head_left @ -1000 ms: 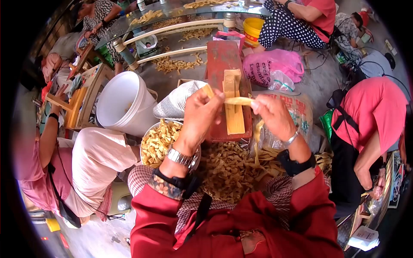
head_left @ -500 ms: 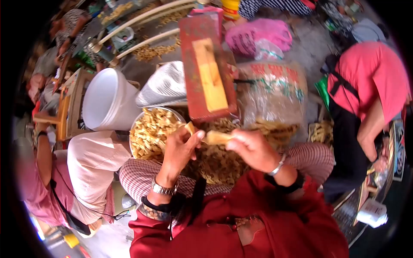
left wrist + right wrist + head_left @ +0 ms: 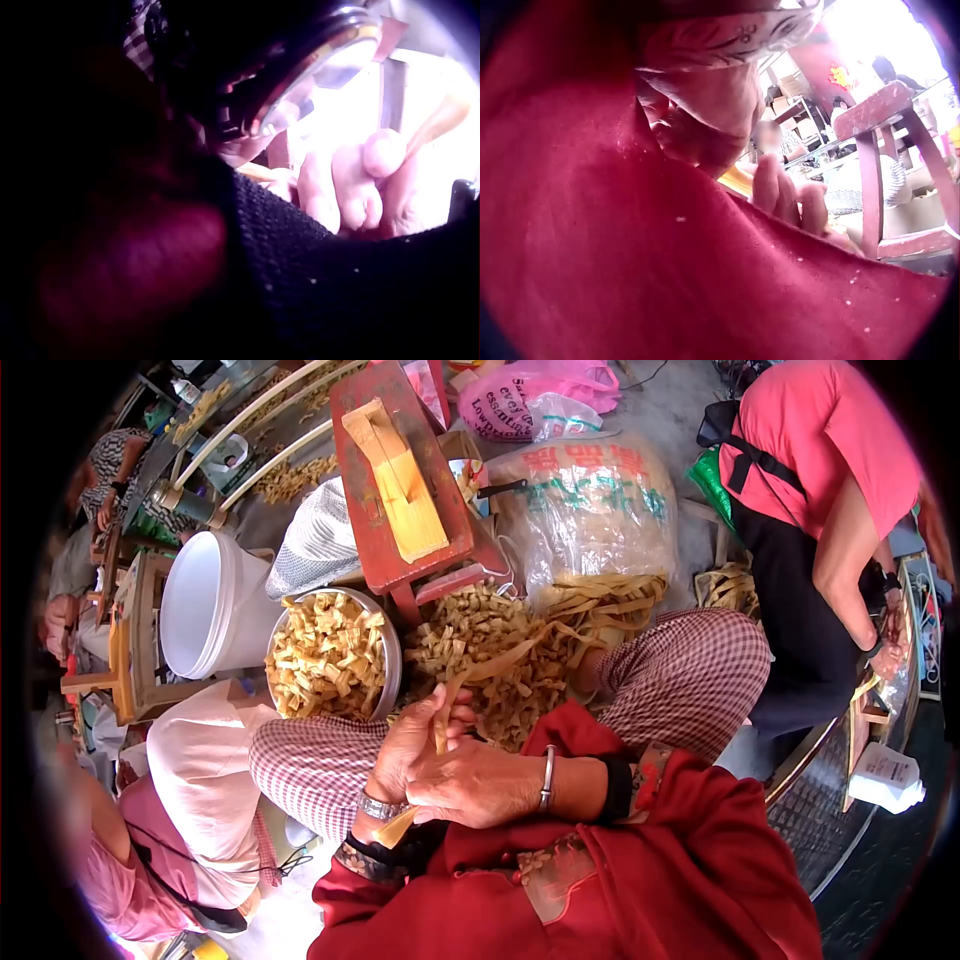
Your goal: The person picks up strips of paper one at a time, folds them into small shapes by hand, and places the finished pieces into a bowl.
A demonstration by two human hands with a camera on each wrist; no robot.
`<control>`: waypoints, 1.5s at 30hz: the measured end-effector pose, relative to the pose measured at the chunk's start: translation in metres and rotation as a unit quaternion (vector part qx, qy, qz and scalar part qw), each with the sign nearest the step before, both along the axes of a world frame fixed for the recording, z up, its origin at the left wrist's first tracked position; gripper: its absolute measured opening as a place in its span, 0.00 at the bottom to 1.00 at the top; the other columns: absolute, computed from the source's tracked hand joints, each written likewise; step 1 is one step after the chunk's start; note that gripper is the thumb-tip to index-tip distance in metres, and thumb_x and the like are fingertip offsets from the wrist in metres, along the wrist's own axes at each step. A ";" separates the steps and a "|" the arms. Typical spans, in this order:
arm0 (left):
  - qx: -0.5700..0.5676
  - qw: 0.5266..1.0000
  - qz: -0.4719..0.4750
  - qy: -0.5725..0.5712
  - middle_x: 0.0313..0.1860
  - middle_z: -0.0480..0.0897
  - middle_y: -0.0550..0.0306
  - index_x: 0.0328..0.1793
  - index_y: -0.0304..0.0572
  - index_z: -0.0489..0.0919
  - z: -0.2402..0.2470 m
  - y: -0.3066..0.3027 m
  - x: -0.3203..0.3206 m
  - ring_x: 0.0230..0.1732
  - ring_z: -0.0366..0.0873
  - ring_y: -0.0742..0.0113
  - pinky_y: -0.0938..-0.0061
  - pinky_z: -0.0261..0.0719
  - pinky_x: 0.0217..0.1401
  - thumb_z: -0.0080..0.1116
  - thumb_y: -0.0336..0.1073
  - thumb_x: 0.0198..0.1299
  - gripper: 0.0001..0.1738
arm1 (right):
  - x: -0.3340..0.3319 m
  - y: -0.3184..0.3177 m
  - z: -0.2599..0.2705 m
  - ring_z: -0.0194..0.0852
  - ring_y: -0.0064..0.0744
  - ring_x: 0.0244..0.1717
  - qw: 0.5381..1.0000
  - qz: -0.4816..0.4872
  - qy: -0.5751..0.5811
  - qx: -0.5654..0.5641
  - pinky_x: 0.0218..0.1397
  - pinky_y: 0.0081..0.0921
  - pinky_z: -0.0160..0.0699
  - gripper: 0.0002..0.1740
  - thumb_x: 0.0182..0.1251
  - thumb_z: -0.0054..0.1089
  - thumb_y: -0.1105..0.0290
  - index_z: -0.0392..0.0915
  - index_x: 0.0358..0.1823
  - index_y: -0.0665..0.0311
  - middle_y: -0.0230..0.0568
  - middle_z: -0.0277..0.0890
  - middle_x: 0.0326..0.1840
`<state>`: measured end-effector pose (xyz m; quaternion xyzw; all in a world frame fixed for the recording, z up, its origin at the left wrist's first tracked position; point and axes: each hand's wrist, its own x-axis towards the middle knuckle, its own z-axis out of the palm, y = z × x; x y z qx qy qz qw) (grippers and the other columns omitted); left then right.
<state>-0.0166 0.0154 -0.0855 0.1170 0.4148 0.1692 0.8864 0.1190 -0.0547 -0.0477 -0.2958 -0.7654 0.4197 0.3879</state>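
Observation:
In the head view both my hands meet low over my lap. My left hand [image 3: 402, 752] pinches a long, flat tan strip [image 3: 492, 668] that trails up and right toward a heap of similar strips [image 3: 605, 600]. My right hand [image 3: 482, 782] crosses in front of the left, palm down, its fingers curled in around the strip's short end [image 3: 398, 827], which sticks out below. In the left wrist view, fingers [image 3: 319, 191] show in front of the bright strip [image 3: 446, 124]. The right wrist view is mostly red sleeve [image 3: 630, 247], with a few fingertips [image 3: 784, 195] beyond it.
Small knotted tan pieces [image 3: 475, 620] lie heaped before me, beside a full bowl of them [image 3: 390, 660]. A red bench [image 3: 365, 490] bears a yellow wooden block [image 3: 405, 500]. A white bucket [image 3: 205, 610] and clear plastic sack [image 3: 600, 500] flank it. People sit on both sides.
Both hands have come down from above the bench to my lap, drawing the strip along. The right hand has crossed over the left, and the head view has tilted lower.

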 end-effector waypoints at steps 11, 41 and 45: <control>0.263 0.958 -0.040 0.107 0.17 0.68 0.66 0.30 0.39 0.72 0.068 -0.016 -0.010 0.13 0.57 0.80 0.84 0.51 0.16 0.43 0.34 0.59 0.09 | 0.005 0.014 -0.010 0.74 0.34 0.33 0.922 -0.318 0.160 -0.150 0.39 0.29 0.73 0.12 0.72 0.47 0.68 0.72 0.49 0.67 0.42 0.73 0.33; 0.584 0.795 -0.079 0.143 0.56 0.75 0.47 0.62 0.35 0.74 0.064 -0.035 0.007 0.60 0.69 0.57 0.70 0.64 0.64 0.48 0.54 0.66 0.30 | 0.034 0.001 -0.008 0.76 0.26 0.37 0.943 -0.226 0.155 -0.188 0.39 0.25 0.75 0.14 0.71 0.52 0.65 0.65 0.49 0.66 0.41 0.75 0.37; 0.301 0.949 -0.047 -0.083 0.50 0.77 0.44 0.58 0.29 0.74 0.056 -0.039 -0.002 0.44 0.78 0.59 0.67 0.81 0.43 0.44 0.56 0.68 0.33 | 0.039 0.000 0.005 0.76 0.26 0.35 0.935 -0.221 0.177 -0.214 0.39 0.26 0.74 0.16 0.73 0.47 0.57 0.68 0.46 0.65 0.39 0.75 0.36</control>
